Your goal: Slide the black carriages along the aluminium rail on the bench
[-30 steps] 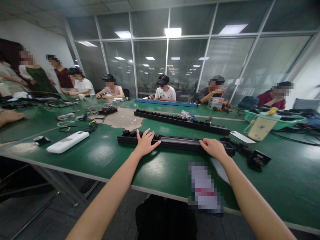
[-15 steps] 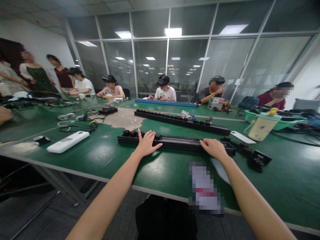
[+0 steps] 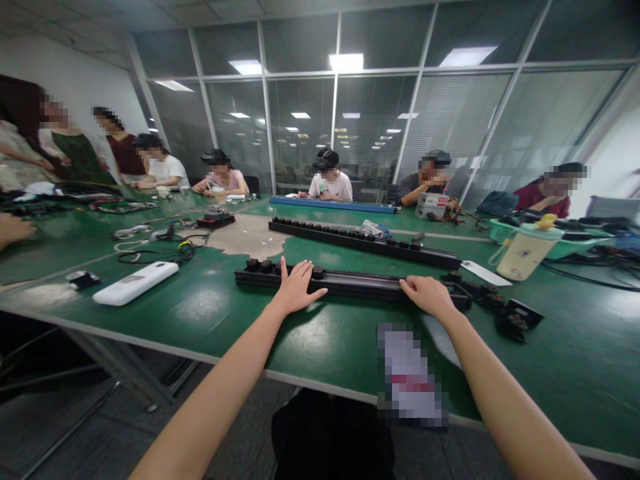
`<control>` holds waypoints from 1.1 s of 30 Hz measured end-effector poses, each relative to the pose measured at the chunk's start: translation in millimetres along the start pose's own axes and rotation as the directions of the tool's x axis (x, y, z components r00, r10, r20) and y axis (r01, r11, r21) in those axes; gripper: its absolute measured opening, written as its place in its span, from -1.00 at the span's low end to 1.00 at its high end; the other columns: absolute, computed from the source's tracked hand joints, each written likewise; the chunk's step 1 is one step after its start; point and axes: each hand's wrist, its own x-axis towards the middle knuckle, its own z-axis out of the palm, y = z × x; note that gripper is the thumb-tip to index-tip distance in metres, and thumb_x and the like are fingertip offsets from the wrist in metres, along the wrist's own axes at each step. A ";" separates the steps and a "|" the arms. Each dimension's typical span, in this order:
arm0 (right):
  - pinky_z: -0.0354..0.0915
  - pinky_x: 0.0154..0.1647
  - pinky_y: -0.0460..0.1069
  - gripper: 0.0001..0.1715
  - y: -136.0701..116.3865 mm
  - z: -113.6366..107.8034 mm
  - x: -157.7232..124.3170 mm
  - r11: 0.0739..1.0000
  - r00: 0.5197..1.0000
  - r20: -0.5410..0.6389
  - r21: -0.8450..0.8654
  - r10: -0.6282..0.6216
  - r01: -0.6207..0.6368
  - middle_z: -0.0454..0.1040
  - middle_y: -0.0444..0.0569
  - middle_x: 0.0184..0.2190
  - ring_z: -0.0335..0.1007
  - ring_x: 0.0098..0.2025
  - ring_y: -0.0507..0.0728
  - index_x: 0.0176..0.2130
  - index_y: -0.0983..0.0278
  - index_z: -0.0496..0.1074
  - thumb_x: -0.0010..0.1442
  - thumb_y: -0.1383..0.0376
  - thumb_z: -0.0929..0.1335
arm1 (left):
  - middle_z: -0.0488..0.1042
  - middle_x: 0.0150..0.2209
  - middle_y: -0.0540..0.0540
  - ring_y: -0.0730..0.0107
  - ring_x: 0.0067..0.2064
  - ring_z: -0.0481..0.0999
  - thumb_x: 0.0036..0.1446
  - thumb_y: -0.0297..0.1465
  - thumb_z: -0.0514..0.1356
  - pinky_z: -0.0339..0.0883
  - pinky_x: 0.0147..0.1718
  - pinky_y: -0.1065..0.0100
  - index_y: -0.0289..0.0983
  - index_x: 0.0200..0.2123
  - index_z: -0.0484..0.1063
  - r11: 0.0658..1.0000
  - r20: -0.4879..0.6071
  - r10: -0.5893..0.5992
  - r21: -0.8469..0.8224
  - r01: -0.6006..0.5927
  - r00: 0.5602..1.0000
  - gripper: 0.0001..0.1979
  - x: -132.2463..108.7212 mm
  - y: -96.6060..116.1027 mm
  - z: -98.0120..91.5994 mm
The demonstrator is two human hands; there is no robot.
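A long black rail lies across the table in front of me, with several black knob-like pieces at its left part. My left hand rests over that part with fingers spread and thumb pointing right, touching the rail among the pieces. One piece shows just right of its fingertips. Toward the other end, my right hand grips the rail, fingers curled over its edge. Past that hand, a jointed string of dark parts lies on the table.
Behind is a second black rail with similar pieces. At left lie a white power-bank-like device and cables. At right stand a yellow cup and a green basket. A blurred-out item lies near the front edge. Several people sit opposite.
My left hand has shifted slightly to the right along the rail. My right hand and the rail look the same. A person's hand at the far left reaches slightly further in.
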 end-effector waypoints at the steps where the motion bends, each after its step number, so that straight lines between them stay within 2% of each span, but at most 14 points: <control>1: 0.04 -0.36 -0.01 -0.46 0.1 0.1 0.2 1.000 1.000 -0.001 0.001 -0.002 0.002 0.60 0.05 -0.31 0.50 -0.23 0.20 -0.35 0.20 0.46 0.44 0.01 0.13 | 0.33 0.36 -0.39 -0.15 0.42 0.24 0.31 0.09 0.10 -0.73 0.39 -0.33 -0.35 0.31 0.37 1.000 -0.003 0.003 -0.004 -0.003 1.000 -0.26 -0.1 -0.1 0.0; 5: 0.04 -0.36 0.00 -0.46 0.3 0.2 0.4 1.000 1.000 0.003 0.004 -0.005 0.005 0.60 0.05 -0.31 0.51 -0.22 0.21 -0.35 0.20 0.45 0.45 0.01 0.12 | 0.36 0.33 -0.40 -0.11 0.40 0.27 0.33 0.06 0.10 -0.71 0.40 -0.33 -0.37 0.27 0.40 0.999 -0.030 0.012 -0.032 -0.013 0.999 -0.29 0.5 -0.6 -0.8; 7: 0.04 -0.36 0.00 -0.46 0.3 0.0 0.3 1.000 1.000 0.001 0.003 -0.003 0.003 0.60 0.05 -0.30 0.51 -0.21 0.21 -0.36 0.20 0.45 0.45 0.01 0.12 | 0.41 0.29 -0.40 -0.10 0.38 0.31 0.33 0.04 0.11 -0.63 0.43 -0.30 -0.40 0.24 0.43 0.998 -0.055 0.022 -0.049 -0.025 0.998 -0.31 1.7 -0.7 -2.4; 11: 0.04 -0.36 -0.01 -0.46 0.2 -0.5 0.2 1.000 1.000 0.002 -0.002 -0.005 0.005 0.60 0.04 -0.30 0.51 -0.21 0.20 -0.35 0.20 0.46 0.45 0.02 0.12 | 0.54 0.15 -0.39 0.00 0.29 0.45 0.34 -0.05 0.12 -0.25 0.50 -0.13 -0.45 0.10 0.53 0.993 -0.122 0.063 -0.091 -0.074 0.990 -0.41 5.2 -0.4 -8.7; 13: 0.05 -0.36 -0.01 -0.46 0.2 -1.0 0.0 1.000 1.000 0.009 -0.001 -0.004 0.004 0.60 0.04 -0.30 0.51 -0.21 0.19 -0.34 0.20 0.47 0.45 0.01 0.12 | 0.61 0.07 -0.33 0.05 0.22 0.52 0.34 -0.11 0.12 -0.09 0.49 -0.07 -0.40 0.02 0.59 0.990 -0.156 0.071 -0.106 -0.089 0.985 -0.51 6.5 0.3 -12.2; 18: 0.06 -0.36 -0.01 -0.45 -1.0 -3.1 -0.7 1.000 1.000 0.017 -0.001 -0.002 0.002 0.61 0.05 -0.28 0.51 -0.21 0.20 -0.31 0.20 0.49 0.46 0.01 0.12 | 0.66 -0.03 -0.25 0.11 0.11 0.61 0.30 -0.22 0.13 0.15 0.41 -0.02 -0.29 -0.12 0.64 0.991 -0.186 0.057 -0.111 -0.079 0.981 -0.65 6.9 3.4 -16.9; 24: 0.07 -0.36 -0.02 -0.45 -2.4 -5.3 -1.4 1.000 1.000 0.026 -0.002 0.006 -0.006 0.61 0.06 -0.28 0.52 -0.20 0.20 -0.31 0.20 0.51 0.47 0.02 0.13 | 0.68 -0.08 -0.20 0.13 0.06 0.63 0.28 -0.25 0.14 0.27 0.31 -0.02 -0.23 -0.18 0.65 0.994 -0.165 0.024 -0.099 -0.041 0.986 -0.70 7.1 5.5 -17.3; 33: 0.07 -0.34 -0.03 -0.45 -2.3 -3.5 -2.0 1.000 1.000 0.013 -0.012 0.009 -0.009 0.61 0.05 -0.29 0.51 -0.21 0.19 -0.31 0.20 0.51 0.46 0.01 0.13 | 0.68 -0.09 -0.18 0.14 0.01 0.62 0.31 -0.25 0.12 0.29 0.19 0.01 -0.21 -0.21 0.65 0.998 -0.138 0.002 -0.066 -0.011 0.990 -0.70 6.2 5.9 -20.4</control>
